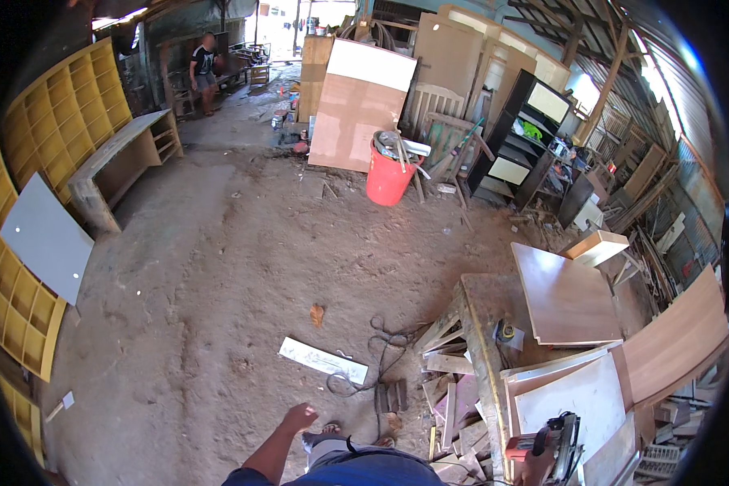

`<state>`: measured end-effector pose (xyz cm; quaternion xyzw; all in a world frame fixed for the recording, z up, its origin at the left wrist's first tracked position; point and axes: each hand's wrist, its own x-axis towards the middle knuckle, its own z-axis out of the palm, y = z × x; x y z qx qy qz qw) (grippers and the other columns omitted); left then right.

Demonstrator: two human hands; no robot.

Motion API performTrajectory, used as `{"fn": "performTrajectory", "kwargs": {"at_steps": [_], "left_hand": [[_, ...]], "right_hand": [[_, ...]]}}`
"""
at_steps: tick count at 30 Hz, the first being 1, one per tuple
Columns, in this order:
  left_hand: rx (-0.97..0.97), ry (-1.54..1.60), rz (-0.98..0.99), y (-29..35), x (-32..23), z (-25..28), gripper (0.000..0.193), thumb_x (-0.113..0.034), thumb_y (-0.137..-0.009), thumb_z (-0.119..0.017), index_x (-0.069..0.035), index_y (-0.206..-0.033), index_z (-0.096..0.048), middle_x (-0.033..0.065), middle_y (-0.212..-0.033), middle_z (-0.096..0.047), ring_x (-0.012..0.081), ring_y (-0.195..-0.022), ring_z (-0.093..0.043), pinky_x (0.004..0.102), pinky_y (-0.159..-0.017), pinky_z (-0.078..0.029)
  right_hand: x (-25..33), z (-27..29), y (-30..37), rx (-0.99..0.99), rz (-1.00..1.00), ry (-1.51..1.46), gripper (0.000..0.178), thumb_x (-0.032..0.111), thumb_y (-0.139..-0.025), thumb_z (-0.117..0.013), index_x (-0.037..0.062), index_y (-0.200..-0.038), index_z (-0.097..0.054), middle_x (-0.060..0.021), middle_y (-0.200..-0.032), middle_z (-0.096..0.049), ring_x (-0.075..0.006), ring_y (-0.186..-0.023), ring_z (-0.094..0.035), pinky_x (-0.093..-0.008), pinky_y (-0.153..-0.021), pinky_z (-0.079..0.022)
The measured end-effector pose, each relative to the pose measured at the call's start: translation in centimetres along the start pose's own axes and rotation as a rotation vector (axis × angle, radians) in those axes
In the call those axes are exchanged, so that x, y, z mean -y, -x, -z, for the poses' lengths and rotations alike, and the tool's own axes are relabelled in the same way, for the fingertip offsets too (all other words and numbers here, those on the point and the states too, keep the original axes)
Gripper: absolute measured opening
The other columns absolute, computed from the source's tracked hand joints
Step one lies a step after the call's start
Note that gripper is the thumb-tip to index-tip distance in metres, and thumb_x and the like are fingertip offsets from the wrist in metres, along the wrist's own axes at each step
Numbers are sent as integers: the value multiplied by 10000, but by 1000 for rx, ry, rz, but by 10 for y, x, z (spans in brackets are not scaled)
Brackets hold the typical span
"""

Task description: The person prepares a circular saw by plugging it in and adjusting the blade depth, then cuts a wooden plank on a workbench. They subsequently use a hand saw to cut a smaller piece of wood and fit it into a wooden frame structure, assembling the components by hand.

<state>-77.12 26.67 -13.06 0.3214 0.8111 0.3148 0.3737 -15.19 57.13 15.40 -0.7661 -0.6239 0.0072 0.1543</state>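
Observation:
My right hand [535, 468] grips a circular saw [565, 441] with a red body and dark metal parts at the lower right. The saw is at a white-faced board [571, 405] on the wooden workbench [482, 324]; whether it touches the board I cannot tell. My left hand [301, 417] hangs over the dirt floor in front of my body, its fingers loosely curled with nothing visible in them. Nearest to it lies a white strip of board [324, 360]. Beside that strip a dark cord [389, 348] coils on the ground.
Brown panels [567, 296] lie on the bench, near a tape measure [506, 331]. Offcuts [454, 405] pile beneath. Farther off stand a red bucket [390, 178], a black shelf [514, 138] and leaning boards. Yellow gridded racks [65, 105] line the left; another person [204, 73] stands far back.

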Motion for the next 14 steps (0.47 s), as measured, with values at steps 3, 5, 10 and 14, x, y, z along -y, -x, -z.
{"fn": "performTrajectory", "kwargs": {"at_steps": [3, 5, 10, 14], "left_hand": [[90, 41, -78, -12, -53, 4, 412, -351, -920, -760, -47, -1193, -712, 171, -1127, -770, 299, -1034, -751, 420, -880, -591], [201, 146, -154, -19, -91, -2, 454, -370, -933, -752, -47, -1245, -686, 162, -1155, -763, 296, -1041, -744, 417, -891, -586], [494, 78, -536, 3, -236, 0, 511, -419, -968, -735, -24, -1280, -651, 149, -1190, -743, 279, -1092, -717, 408, -952, -562], [602, 68, -787, 48, -305, -9, 506, -485, -999, -684, -80, -1302, -663, 176, -1218, -733, 322, -1102, -712, 452, -1010, -535]], "right_hand": [[49, 30, 77, 86, 40, -298, 261, 241, -754, -825, 11, -851, -751, -192, -744, -723, -362, -683, -706, -469, -669, -536], [106, 76, 124, 201, 152, -228, 546, 440, -799, -829, -20, -1087, -770, -184, -919, -755, -318, -901, -743, -452, -821, -574], [154, 81, 190, 458, 161, -241, 416, 354, -761, -842, 8, -973, -752, -189, -805, -729, -362, -766, -725, -474, -733, -555], [164, 85, 229, 667, 248, -207, 397, 292, -795, -804, 56, -1111, -764, -242, -934, -768, -338, -962, -782, -472, -876, -595]]}}
